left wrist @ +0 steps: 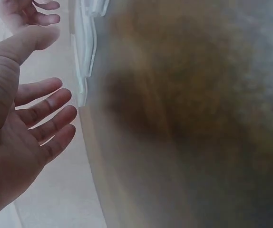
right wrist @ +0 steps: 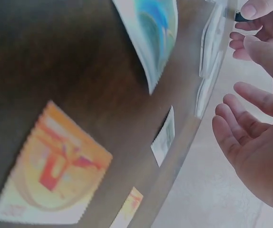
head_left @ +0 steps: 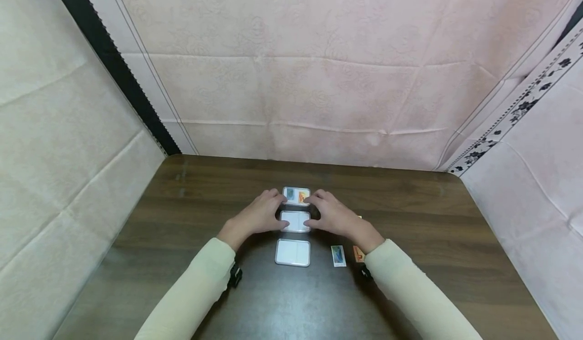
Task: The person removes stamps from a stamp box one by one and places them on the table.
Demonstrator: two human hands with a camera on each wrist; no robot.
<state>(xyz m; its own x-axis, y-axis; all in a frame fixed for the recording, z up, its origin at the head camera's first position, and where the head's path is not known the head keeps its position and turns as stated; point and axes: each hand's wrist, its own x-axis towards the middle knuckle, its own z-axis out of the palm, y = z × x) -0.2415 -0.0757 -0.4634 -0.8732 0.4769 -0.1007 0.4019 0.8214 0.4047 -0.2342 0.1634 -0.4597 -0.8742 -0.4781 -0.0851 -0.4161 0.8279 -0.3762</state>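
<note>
Three shallow clear cases lie in a column on the table. The far case (head_left: pixel 296 192) holds a bluish-green stamp (head_left: pixel 290 194) and an orange one; the middle case (head_left: pixel 295 221) and the near case (head_left: pixel 292 252) look plain white. My left hand (head_left: pixel 261 213) is at the left of the far and middle cases, its fingers spread and slightly bent. Opposite it, my right hand (head_left: pixel 334 214) is at their right side. Both thumbs reach towards the middle case; whether they touch it I cannot tell. Neither palm holds anything in the left wrist or right wrist view.
Right of the cases lie a blue-green stamp (head_left: pixel 338 256) and an orange stamp (head_left: pixel 358 254), partly behind my right sleeve. In the right wrist view, a small greyish stamp (right wrist: pixel 164 138) and another orange stamp (right wrist: pixel 128 209) lie farther off. Pale cloth (head_left: pixel 291 92) hangs beyond the wooden table (head_left: pixel 218 178).
</note>
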